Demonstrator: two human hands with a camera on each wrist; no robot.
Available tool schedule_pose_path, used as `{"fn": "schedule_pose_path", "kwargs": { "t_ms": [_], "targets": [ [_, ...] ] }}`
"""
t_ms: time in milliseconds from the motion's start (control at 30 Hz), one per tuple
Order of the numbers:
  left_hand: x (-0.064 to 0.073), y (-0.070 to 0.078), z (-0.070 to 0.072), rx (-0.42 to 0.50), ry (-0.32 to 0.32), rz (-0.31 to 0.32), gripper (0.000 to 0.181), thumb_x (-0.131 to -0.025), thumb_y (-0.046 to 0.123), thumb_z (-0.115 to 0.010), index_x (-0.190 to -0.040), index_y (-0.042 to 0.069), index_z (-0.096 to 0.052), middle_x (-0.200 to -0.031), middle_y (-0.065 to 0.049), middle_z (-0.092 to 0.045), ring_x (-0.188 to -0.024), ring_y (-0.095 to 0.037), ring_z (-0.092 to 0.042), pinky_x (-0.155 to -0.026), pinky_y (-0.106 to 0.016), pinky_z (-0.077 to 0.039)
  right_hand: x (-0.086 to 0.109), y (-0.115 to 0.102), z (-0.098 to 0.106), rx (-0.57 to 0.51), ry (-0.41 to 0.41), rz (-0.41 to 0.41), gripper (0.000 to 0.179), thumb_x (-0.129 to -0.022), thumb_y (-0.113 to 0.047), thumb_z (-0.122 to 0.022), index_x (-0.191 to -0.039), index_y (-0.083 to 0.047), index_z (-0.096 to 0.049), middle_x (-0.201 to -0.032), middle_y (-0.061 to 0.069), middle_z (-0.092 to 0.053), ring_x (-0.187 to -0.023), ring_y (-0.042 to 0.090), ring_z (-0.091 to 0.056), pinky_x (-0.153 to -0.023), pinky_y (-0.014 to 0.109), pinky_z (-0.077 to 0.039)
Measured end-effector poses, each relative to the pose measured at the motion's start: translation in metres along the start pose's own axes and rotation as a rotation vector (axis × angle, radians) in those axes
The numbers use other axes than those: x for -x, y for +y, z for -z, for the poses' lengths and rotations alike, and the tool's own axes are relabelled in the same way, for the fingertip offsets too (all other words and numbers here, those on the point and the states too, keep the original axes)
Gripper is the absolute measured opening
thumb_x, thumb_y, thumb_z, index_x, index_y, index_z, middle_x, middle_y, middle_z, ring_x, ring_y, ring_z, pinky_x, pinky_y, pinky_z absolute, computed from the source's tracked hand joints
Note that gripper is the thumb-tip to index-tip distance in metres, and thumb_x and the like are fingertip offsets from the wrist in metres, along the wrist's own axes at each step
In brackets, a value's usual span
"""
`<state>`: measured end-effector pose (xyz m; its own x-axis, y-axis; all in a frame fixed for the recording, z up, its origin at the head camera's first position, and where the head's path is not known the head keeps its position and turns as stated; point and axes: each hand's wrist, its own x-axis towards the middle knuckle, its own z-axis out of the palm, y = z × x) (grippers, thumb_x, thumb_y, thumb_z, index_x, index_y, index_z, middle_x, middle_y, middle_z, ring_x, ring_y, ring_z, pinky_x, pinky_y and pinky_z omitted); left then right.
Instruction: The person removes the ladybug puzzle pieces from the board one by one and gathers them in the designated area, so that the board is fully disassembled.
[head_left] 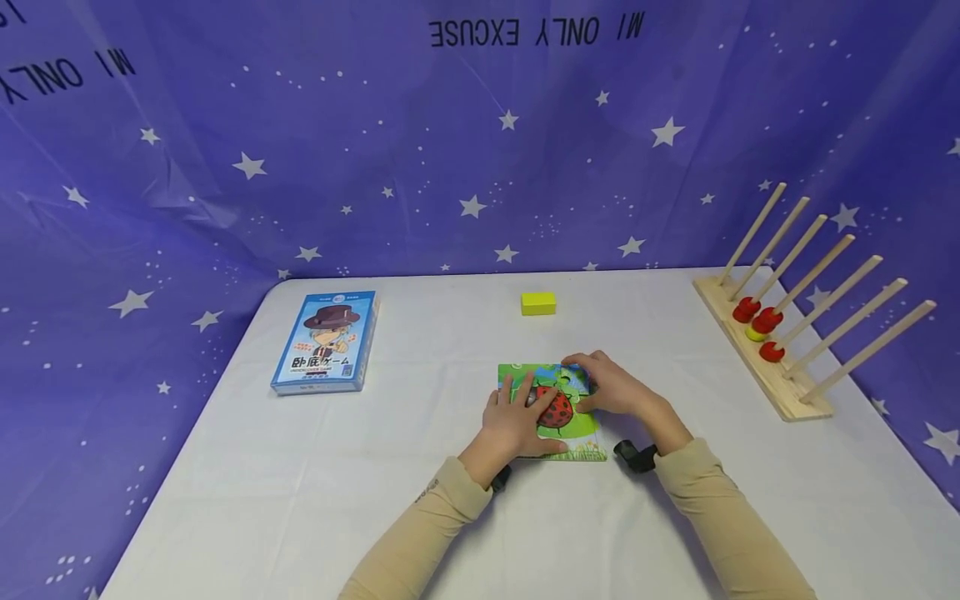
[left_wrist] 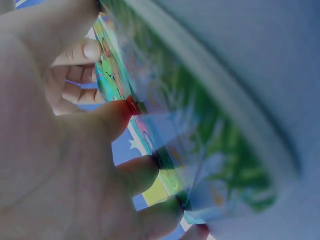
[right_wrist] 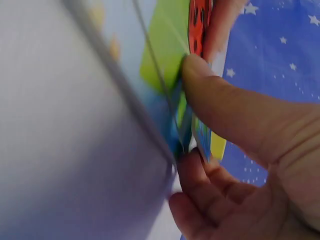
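Observation:
A small square ladybug jigsaw puzzle [head_left: 585, 452] lies on the white table, with a red, black-spotted beetle [head_left: 557, 411] on green ground. Across its left part rests my left hand [head_left: 513, 427], fingers spread and nearly straight, fingertips on the picture. My right hand [head_left: 615, 390] is at the upper right corner, where thumb and fingers pinch a blue-green puzzle piece [head_left: 573, 381]. In the right wrist view the thumb [right_wrist: 197, 67] presses the picture side and the other fingers curl round the far edge. The left hand covers much of the puzzle's left side.
A yellow block [head_left: 538, 304] sits behind the puzzle. To the left lies a blue card game box [head_left: 322, 343]. On the right stands a wooden peg rack [head_left: 780, 392] with several tall pegs and a few red and yellow beads. A purple starry cloth [head_left: 405, 217] hangs behind the table.

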<state>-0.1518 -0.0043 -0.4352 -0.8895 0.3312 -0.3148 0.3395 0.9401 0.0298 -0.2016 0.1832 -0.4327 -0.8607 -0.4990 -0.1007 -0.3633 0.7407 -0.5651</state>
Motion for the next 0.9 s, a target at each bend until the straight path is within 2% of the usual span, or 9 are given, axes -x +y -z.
{"fn": "schedule_pose_path", "kwargs": {
  "t_ms": [100,167,333,467,567,733,900],
  "targets": [
    [0.000,0.000,0.000,0.001,0.003,0.001,0.084,-0.071,0.078,-0.042,-0.143,0.041,-0.019,-0.151,-0.002,-0.006,-0.135,-0.034,-0.009,-0.104,-0.044,-0.022,0.004,0.005,0.005,-0.014,-0.028,0.031,0.062,-0.071,0.004,-0.072,-0.128,-0.001,-0.047,-0.104,0.019,-0.044,-0.077,0.023,-0.045,-0.067,0.036,-0.042],
    [0.001,0.000,0.000,-0.001,0.005,0.000,0.084,-0.072,0.078,-0.042,-0.143,0.041,-0.019,-0.151,-0.002,-0.007,-0.135,-0.033,-0.009,-0.104,-0.044,-0.022,0.006,0.009,0.007,-0.001,-0.028,0.040,0.058,-0.072,0.005,-0.071,-0.125,-0.001,-0.049,-0.099,0.015,-0.047,-0.075,0.021,-0.043,-0.065,0.033,-0.040],
    [0.000,0.000,0.000,-0.001,0.002,-0.005,0.083,-0.072,0.078,-0.042,-0.143,0.041,-0.018,-0.151,-0.002,-0.006,-0.135,-0.033,-0.009,-0.105,-0.043,-0.021,0.009,0.019,0.007,-0.024,-0.039,0.045,0.057,-0.072,-0.005,-0.074,-0.124,0.000,-0.050,-0.092,0.007,-0.050,-0.077,0.021,-0.043,-0.066,0.032,-0.037],
    [0.000,0.000,0.000,0.010,0.004,-0.005,0.084,-0.072,0.077,-0.043,-0.143,0.041,-0.018,-0.151,-0.002,-0.006,-0.135,-0.033,-0.009,-0.105,-0.044,-0.021,0.011,0.022,0.007,-0.031,-0.061,0.069,0.063,-0.072,-0.012,-0.076,-0.127,0.001,-0.049,-0.089,0.006,-0.049,-0.077,0.021,-0.042,-0.065,0.032,-0.035],
    [0.000,0.000,0.000,0.020,0.005,-0.007,0.084,-0.072,0.077,-0.044,-0.143,0.041,-0.019,-0.151,-0.002,-0.006,-0.135,-0.033,-0.009,-0.105,-0.044,-0.021,0.011,0.023,0.006,-0.021,-0.062,0.075,0.058,-0.072,-0.015,-0.076,-0.123,-0.001,-0.052,-0.088,0.006,-0.049,-0.077,0.021,-0.042,-0.065,0.032,-0.035],
    [0.000,0.001,0.000,0.033,0.005,-0.010,0.084,-0.072,0.077,-0.044,-0.143,0.041,-0.019,-0.151,-0.002,-0.005,-0.135,-0.033,-0.008,-0.105,-0.044,-0.020,0.012,0.025,0.006,-0.039,-0.010,0.036,0.048,-0.070,-0.018,-0.079,-0.110,-0.004,-0.056,-0.093,0.007,-0.054,-0.083,0.022,-0.048,-0.072,0.036,-0.040],
    [0.002,-0.001,-0.001,0.044,0.016,-0.013,0.083,-0.072,0.077,-0.044,-0.143,0.041,-0.020,-0.151,-0.002,-0.007,-0.135,-0.032,-0.009,-0.105,-0.044,-0.021,0.019,0.032,0.008,-0.179,0.037,0.003,0.034,-0.073,-0.014,-0.076,-0.097,-0.003,-0.055,-0.075,0.003,-0.054,-0.067,0.016,-0.049,-0.060,0.030,-0.041]
  ]
}}
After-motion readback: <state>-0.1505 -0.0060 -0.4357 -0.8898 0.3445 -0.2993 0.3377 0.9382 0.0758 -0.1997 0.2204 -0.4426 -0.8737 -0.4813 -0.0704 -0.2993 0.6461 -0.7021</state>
